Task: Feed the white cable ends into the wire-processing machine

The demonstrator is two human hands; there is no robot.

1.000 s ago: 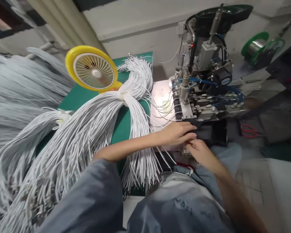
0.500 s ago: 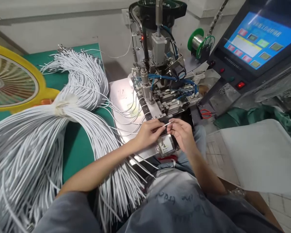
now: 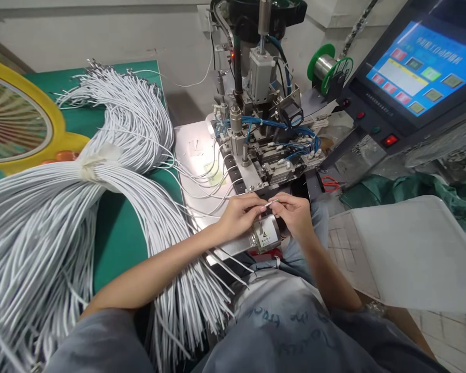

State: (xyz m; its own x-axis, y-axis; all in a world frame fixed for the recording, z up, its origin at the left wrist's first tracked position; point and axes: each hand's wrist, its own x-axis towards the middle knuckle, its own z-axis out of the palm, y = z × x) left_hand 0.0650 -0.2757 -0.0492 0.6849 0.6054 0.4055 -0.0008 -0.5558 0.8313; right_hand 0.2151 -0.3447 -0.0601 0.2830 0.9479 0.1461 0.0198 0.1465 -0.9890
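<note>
My left hand (image 3: 238,214) and my right hand (image 3: 295,214) meet in front of a small bench machine (image 3: 262,129). Both pinch the end of one thin white cable (image 3: 271,203), held between the fingertips just below the machine's metal block. Several loose white cables (image 3: 202,181) run from my left hand across the lit metal plate (image 3: 196,155). A large tied bundle of white cables (image 3: 81,207) lies on the green mat (image 3: 116,233) to my left, its ends hanging over the front edge by my left arm.
A yellow fan (image 3: 19,124) stands at the far left. A control panel with a blue touchscreen (image 3: 419,67) and a red button sits at right. A green wire spool (image 3: 328,67), red-handled snips (image 3: 329,182), a white sheet (image 3: 415,248) and green cloth (image 3: 423,184) lie nearby.
The view swung right, bringing the screen into sight. My hands drew back from the machine's front and now hold a cable end between them, a little lower than half a second ago.
</note>
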